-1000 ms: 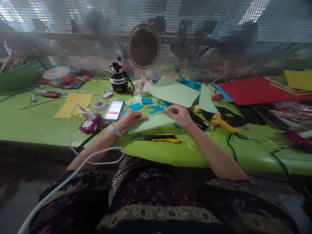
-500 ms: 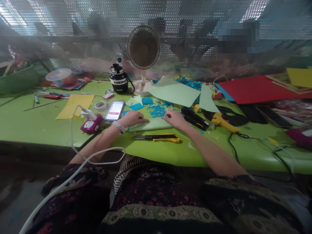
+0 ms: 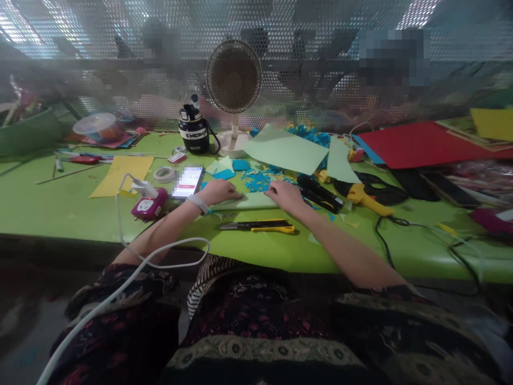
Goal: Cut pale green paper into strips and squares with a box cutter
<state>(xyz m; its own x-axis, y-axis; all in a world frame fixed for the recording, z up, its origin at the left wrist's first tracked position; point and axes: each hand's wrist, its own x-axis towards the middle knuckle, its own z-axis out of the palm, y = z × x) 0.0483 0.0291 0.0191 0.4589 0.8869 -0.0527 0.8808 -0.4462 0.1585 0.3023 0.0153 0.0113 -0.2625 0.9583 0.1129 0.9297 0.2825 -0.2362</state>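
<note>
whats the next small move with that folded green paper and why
Probably run the right hand along the folded pale green paper to sharpen the crease, since it lies flat under that hand and the left hand pins its other end against the green table.

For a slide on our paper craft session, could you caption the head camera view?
Left hand and right hand press pale green paper on a green table, above a yellow utility knife.

**Phone screen** (image 3: 187,182) pixelated, content unreadable. Pale green paper (image 3: 244,201) partly hidden under the left hand (image 3: 221,191) and right hand (image 3: 289,194). Red sheet (image 3: 417,144) and green basket (image 3: 28,133) cut off by picture edges. Pixelated patch (image 3: 390,59) on metal mesh (image 3: 280,32) unidentifiable. Small items (image 3: 481,172) at far right too blurred to tell.
</note>
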